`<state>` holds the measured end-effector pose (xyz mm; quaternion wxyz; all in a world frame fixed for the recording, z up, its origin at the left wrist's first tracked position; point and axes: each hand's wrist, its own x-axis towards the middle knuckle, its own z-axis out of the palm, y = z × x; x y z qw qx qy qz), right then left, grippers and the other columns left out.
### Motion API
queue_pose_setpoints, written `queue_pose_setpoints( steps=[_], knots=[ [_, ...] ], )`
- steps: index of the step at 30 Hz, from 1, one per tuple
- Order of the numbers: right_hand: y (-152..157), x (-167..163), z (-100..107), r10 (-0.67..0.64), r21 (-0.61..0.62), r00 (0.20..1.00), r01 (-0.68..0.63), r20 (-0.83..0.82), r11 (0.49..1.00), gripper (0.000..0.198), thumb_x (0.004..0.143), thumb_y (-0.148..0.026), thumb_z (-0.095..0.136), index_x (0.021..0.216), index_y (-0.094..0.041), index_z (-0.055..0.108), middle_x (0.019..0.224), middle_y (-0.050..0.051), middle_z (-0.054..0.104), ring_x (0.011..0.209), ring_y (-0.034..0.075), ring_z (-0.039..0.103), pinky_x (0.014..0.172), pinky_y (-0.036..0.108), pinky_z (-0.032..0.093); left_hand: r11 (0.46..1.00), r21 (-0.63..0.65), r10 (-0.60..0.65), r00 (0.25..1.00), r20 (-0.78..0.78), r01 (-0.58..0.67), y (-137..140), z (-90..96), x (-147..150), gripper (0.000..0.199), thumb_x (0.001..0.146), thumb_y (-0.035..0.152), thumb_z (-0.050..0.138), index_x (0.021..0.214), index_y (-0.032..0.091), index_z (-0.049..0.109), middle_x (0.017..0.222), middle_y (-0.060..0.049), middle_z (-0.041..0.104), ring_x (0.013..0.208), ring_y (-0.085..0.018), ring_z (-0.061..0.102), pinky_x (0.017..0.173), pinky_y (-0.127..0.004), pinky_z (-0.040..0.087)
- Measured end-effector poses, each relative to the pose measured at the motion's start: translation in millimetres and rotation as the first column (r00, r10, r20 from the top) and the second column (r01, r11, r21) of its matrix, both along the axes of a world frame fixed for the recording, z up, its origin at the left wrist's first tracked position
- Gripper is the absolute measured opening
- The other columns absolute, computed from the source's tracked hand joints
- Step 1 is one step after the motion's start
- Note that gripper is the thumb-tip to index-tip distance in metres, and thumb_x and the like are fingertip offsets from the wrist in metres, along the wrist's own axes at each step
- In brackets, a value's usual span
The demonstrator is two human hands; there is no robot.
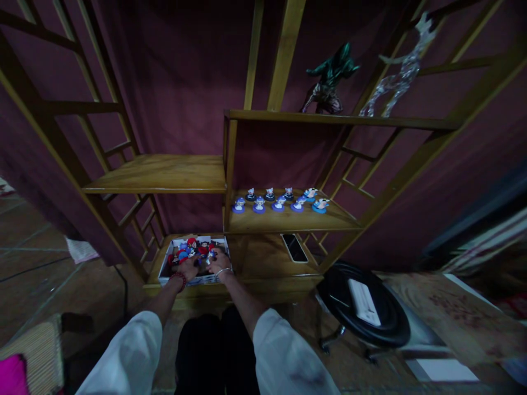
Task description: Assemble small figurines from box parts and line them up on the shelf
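A white cardboard box holding several small red, blue and black toy figurines sits on the low shelf at the left. Both hands are inside it. My right hand has its fingers closed around a small figurine with white and blue on it, at the box's right side. Just to the left, my left hand reaches down among the figurines; its fingertips are too dark to make out. On the middle shelf, several figurines on round bases stand in two rows, purple and black ones with light-blue ones at the right.
A phone lies on the low wooden shelf right of the box. Higher up stand a dark green statuette and a clear deer-like figure. To the right, a black stool carries a white box.
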<state>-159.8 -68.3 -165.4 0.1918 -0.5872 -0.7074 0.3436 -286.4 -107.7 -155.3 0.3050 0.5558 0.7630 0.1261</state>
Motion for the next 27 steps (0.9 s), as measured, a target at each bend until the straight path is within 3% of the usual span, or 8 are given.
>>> queue_pose_setpoints(
  steps=[7, 16, 21, 25, 27],
  knots=[
    [-4, 6, 3, -0.042, 0.000, 0.999, 0.042, -0.020, 0.999, 0.029, 0.078, -0.023, 0.048, 0.107, -0.024, 0.052, 0.084, 0.000, 0.065, 0.074, 0.012, 0.062, 0.066, 0.020, 0.046, 0.997, 0.039, 0.056, 0.966, 0.254, -0.068, -1, -1.0, 12, 0.043, 0.078, 0.009, 0.038, 0.119, 0.019, 0.044, 0.094, -0.004, 0.063, 0.076, -0.011, 0.061, 0.063, -0.019, 0.046],
    [-13, 11, 4, -0.120, -0.037, 0.989, 0.117, -0.090, 0.992, 0.030, 0.078, -0.023, 0.050, 0.107, -0.025, 0.052, 0.089, 0.000, 0.065, 0.075, 0.012, 0.063, 0.065, 0.019, 0.046, 0.968, 0.056, 0.177, 0.828, 0.532, -0.243, -21, 12.3, 25, 0.036, 0.082, 0.007, 0.036, 0.116, 0.016, 0.046, 0.080, -0.003, 0.064, 0.070, -0.009, 0.063, 0.067, -0.018, 0.049],
    [-20, 12, 7, -0.180, -0.068, 0.937, 0.167, -0.301, 0.984, 0.030, 0.073, -0.021, 0.054, 0.103, -0.023, 0.055, 0.084, -0.001, 0.065, 0.067, 0.011, 0.063, 0.061, 0.019, 0.048, 0.920, 0.009, 0.250, 0.604, 0.757, -0.392, -30, 16.3, 26, 0.038, 0.081, 0.007, 0.042, 0.118, 0.015, 0.043, 0.067, -0.001, 0.062, 0.066, -0.012, 0.064, 0.064, -0.021, 0.051],
    [-27, 12, 9, -0.207, -0.105, 0.848, 0.179, -0.487, 0.978, 0.030, 0.071, -0.019, 0.054, 0.100, -0.022, 0.055, 0.076, -0.002, 0.064, 0.055, 0.010, 0.061, 0.052, 0.019, 0.048, 0.895, -0.064, 0.255, 0.388, 0.886, -0.442, -39, 19.5, 31, 0.041, 0.075, 0.007, 0.052, 0.115, 0.014, 0.047, 0.061, -0.001, 0.062, 0.059, -0.013, 0.063, 0.057, -0.022, 0.050],
    [-30, 13, 10, -0.165, -0.067, 0.821, 0.154, -0.546, 0.986, 0.029, 0.070, -0.019, 0.053, 0.099, -0.022, 0.055, 0.073, -0.002, 0.064, 0.052, 0.010, 0.060, 0.049, 0.020, 0.048, 0.889, -0.083, 0.239, 0.301, 0.923, -0.451, -44, 21.2, 35, 0.040, 0.073, 0.006, 0.055, 0.112, 0.015, 0.050, 0.062, -0.001, 0.062, 0.056, -0.013, 0.063, 0.054, -0.022, 0.050]
  ],
)
